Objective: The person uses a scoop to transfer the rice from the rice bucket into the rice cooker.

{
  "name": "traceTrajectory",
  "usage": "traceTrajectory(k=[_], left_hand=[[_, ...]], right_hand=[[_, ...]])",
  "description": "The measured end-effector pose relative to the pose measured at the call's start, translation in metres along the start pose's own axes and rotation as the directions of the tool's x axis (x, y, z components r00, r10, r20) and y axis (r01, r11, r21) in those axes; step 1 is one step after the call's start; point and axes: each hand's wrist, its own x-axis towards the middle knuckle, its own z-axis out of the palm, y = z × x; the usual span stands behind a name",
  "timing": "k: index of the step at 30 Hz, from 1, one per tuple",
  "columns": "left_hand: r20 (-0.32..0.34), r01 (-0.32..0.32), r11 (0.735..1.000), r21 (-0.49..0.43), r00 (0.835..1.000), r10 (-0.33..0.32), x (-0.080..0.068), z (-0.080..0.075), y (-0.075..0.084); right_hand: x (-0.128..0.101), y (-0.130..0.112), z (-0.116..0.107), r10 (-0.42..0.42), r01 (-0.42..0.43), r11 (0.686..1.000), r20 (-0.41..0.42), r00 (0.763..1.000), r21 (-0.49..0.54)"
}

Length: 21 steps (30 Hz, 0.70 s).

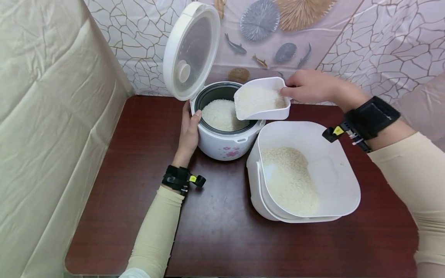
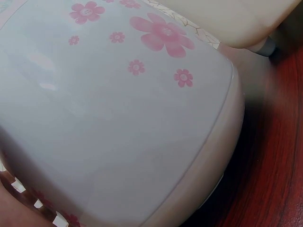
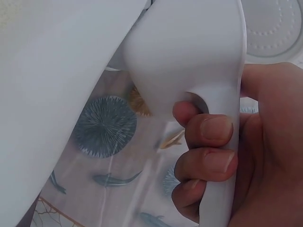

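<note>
A white rice cooker [image 1: 217,146] with pink flowers stands at the back of the table, its lid [image 1: 201,42] raised. White rice [image 1: 222,116] lies in its dark inner pot [image 1: 226,87]. My left hand [image 1: 189,131] grips the cooker's left side, thumb near the rim; only a bit of that hand shows in the left wrist view. Fingers curled round the handle, my right hand [image 1: 311,87] holds a white scoop [image 3: 189,52] filled with rice. The scoop's lip is over the right part of the pot's opening.
A white rice bin [image 1: 330,170], uncovered, stands right of the cooker with rice [image 1: 292,181] inside. The dark red-brown table [image 1: 215,239] meets a patterned cloth [image 1: 149,42] behind and a cream cover [image 1: 52,116] at left.
</note>
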Motion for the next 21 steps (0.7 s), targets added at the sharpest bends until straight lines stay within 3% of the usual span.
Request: traceTrajectory(k=[8,15,21], left_hand=[[0.001,-0.003,1.0,0.016,1.0,0.003,0.002,-0.001,-0.003],[-0.003,-0.017,1.0,0.025,1.0,0.017,0.011,-0.006,-0.033],[-0.015,-0.033,0.999,0.037,0.999,0.033,0.013,-0.006,-0.04]], right_hand=[[0.004,-0.002,0.002,-0.021,0.021,0.999,-0.02,1.0,-0.027],[0.009,-0.005,0.002,-0.035,0.034,0.999,-0.018,0.999,-0.034],[0.011,-0.005,0.002,-0.023,0.023,0.999,-0.01,1.0,-0.039]])
